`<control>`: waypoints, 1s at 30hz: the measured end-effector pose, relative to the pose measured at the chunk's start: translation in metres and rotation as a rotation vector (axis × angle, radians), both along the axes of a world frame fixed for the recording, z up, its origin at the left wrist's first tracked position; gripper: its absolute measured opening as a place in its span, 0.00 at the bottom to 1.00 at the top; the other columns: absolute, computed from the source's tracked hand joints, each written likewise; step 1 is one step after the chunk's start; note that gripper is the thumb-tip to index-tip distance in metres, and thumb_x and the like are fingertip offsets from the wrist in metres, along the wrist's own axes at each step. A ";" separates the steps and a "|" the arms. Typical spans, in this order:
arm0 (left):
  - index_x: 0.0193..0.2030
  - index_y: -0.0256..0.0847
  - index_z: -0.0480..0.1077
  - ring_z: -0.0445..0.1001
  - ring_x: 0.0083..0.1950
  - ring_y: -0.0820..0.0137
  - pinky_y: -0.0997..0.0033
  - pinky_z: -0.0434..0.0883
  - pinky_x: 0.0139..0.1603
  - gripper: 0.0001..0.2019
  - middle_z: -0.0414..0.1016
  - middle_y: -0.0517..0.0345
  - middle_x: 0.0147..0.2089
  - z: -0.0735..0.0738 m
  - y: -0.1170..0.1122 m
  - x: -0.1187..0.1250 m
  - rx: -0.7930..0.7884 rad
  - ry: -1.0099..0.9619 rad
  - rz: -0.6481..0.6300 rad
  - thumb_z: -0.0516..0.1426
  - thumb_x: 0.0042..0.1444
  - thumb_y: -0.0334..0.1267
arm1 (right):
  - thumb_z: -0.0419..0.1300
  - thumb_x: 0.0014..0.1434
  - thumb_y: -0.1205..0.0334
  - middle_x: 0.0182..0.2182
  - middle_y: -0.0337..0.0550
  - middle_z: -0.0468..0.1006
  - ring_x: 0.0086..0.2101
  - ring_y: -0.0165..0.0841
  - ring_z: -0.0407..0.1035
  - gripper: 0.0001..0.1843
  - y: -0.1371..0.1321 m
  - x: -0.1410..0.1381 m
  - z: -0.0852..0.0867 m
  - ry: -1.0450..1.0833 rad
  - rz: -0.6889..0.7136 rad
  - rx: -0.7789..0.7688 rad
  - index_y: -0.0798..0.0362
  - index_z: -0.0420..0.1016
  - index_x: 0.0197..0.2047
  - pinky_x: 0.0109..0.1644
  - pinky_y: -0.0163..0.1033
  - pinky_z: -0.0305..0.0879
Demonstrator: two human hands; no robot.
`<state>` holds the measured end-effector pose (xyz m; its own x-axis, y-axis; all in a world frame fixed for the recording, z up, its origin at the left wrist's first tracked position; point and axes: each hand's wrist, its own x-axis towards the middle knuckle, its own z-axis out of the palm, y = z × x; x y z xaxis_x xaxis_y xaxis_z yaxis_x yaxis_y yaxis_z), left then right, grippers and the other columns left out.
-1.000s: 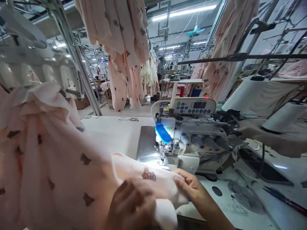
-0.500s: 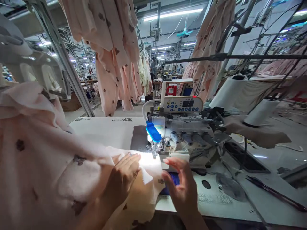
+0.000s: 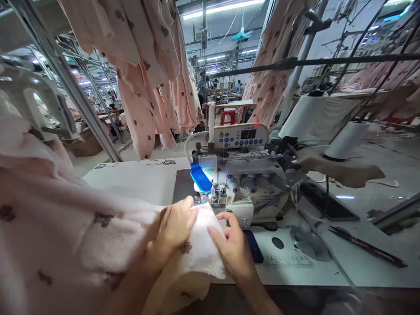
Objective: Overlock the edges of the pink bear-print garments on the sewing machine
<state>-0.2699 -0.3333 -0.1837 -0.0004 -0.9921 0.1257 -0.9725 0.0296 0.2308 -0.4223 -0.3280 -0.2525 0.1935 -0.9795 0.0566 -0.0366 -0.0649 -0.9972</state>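
Note:
Pale pink fabric (image 3: pixel 203 253) with dark brown printed motifs runs from the left side of the view to the front of the sewing machine (image 3: pixel 252 175). My left hand (image 3: pixel 173 223) is closed on the fabric, thumb and fingers pinching its edge just before the lit needle area. On the other side, my right hand (image 3: pixel 232 245) grips the fabric's right edge between thumb and fingers. A blue guard (image 3: pixel 201 178) sits above the presser foot. The fabric's edge between my hands is raised near the foot.
White thread cones (image 3: pixel 303 114) stand behind the machine at the right. Dark tweezers or snips (image 3: pixel 367 247) and a clear round dish (image 3: pixel 310 243) lie on the white table (image 3: pixel 141 179). Printed pink garments (image 3: pixel 141 87) hang beyond it, beside a metal post (image 3: pixel 65 83).
My right hand has gone from open beside the fabric to gripping its edge. My left hand has changed from lying flat to pinching. The fabric edge is lifted, and the view has shifted slightly.

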 end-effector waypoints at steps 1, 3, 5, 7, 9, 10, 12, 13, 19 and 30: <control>0.32 0.38 0.60 0.67 0.30 0.69 0.69 0.52 0.29 0.09 0.69 0.58 0.30 0.003 -0.001 0.001 0.047 0.018 -0.020 0.46 0.62 0.37 | 0.55 0.60 0.46 0.20 0.39 0.70 0.19 0.31 0.58 0.23 0.001 0.001 -0.004 -0.052 0.020 0.019 0.53 0.52 0.46 0.21 0.31 0.51; 0.33 0.39 0.59 0.66 0.32 0.70 0.70 0.54 0.32 0.09 0.68 0.60 0.30 0.009 0.001 0.003 0.141 0.054 -0.057 0.44 0.63 0.37 | 0.54 0.61 0.44 0.20 0.39 0.69 0.19 0.30 0.57 0.25 0.006 0.001 -0.010 -0.123 0.055 0.017 0.53 0.50 0.49 0.21 0.31 0.51; 0.33 0.39 0.58 0.64 0.31 0.71 0.70 0.54 0.33 0.11 0.67 0.60 0.30 0.014 0.005 0.004 0.165 0.067 -0.082 0.42 0.64 0.37 | 0.52 0.64 0.44 0.19 0.38 0.67 0.18 0.30 0.56 0.24 0.013 0.000 -0.013 -0.137 0.075 -0.007 0.54 0.50 0.50 0.21 0.31 0.50; 0.31 0.39 0.56 0.61 0.29 0.72 0.70 0.53 0.32 0.12 0.65 0.60 0.28 0.015 0.007 0.005 0.161 0.069 -0.102 0.39 0.64 0.37 | 0.51 0.65 0.44 0.18 0.37 0.66 0.18 0.29 0.55 0.23 0.020 -0.001 -0.013 -0.114 0.082 -0.035 0.54 0.51 0.50 0.21 0.31 0.49; 0.31 0.39 0.55 0.61 0.29 0.72 0.70 0.52 0.31 0.12 0.64 0.61 0.28 0.015 0.008 0.007 0.168 0.087 -0.113 0.39 0.64 0.38 | 0.49 0.66 0.45 0.18 0.37 0.66 0.18 0.29 0.54 0.22 0.023 -0.001 -0.010 -0.083 0.091 -0.058 0.55 0.53 0.51 0.20 0.30 0.47; 0.32 0.39 0.56 0.61 0.29 0.72 0.70 0.52 0.31 0.12 0.64 0.61 0.29 0.014 0.007 0.008 0.183 0.109 -0.115 0.39 0.64 0.38 | 0.49 0.67 0.47 0.18 0.37 0.66 0.18 0.28 0.53 0.20 0.024 -0.001 -0.009 -0.064 0.097 -0.075 0.55 0.55 0.51 0.19 0.30 0.46; 0.33 0.40 0.58 0.62 0.31 0.72 0.70 0.53 0.32 0.10 0.65 0.62 0.30 0.013 0.006 0.011 0.211 0.155 -0.117 0.41 0.62 0.38 | 0.49 0.67 0.49 0.18 0.36 0.64 0.18 0.27 0.51 0.17 0.024 0.000 -0.005 -0.030 0.103 -0.124 0.55 0.61 0.49 0.19 0.30 0.44; 0.34 0.40 0.59 0.62 0.31 0.72 0.71 0.53 0.32 0.10 0.66 0.63 0.30 0.014 0.006 0.013 0.215 0.173 -0.121 0.41 0.61 0.38 | 0.49 0.67 0.51 0.18 0.36 0.63 0.18 0.27 0.50 0.16 0.024 0.000 -0.003 -0.019 0.105 -0.149 0.56 0.64 0.47 0.19 0.31 0.43; 0.34 0.41 0.59 0.62 0.29 0.72 0.72 0.54 0.31 0.07 0.66 0.63 0.28 0.015 0.006 0.013 0.204 0.187 -0.131 0.42 0.59 0.35 | 0.50 0.64 0.58 0.28 0.42 0.72 0.23 0.29 0.60 0.18 0.022 -0.002 0.006 0.055 0.111 -0.230 0.58 0.76 0.47 0.26 0.33 0.51; 0.32 0.39 0.65 0.67 0.33 0.67 0.69 0.62 0.35 0.09 0.68 0.54 0.29 0.002 -0.002 0.012 -0.148 0.061 -0.194 0.49 0.57 0.40 | 0.50 0.60 0.54 0.16 0.33 0.60 0.17 0.28 0.50 0.30 0.005 0.005 0.005 -0.038 0.044 -0.050 0.66 0.54 0.59 0.20 0.31 0.43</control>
<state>-0.2580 -0.3349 -0.1817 -0.1767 -0.9450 0.2754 -0.9298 0.2520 0.2682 -0.4178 -0.3226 -0.2477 0.2326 -0.9659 0.1137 0.0056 -0.1156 -0.9933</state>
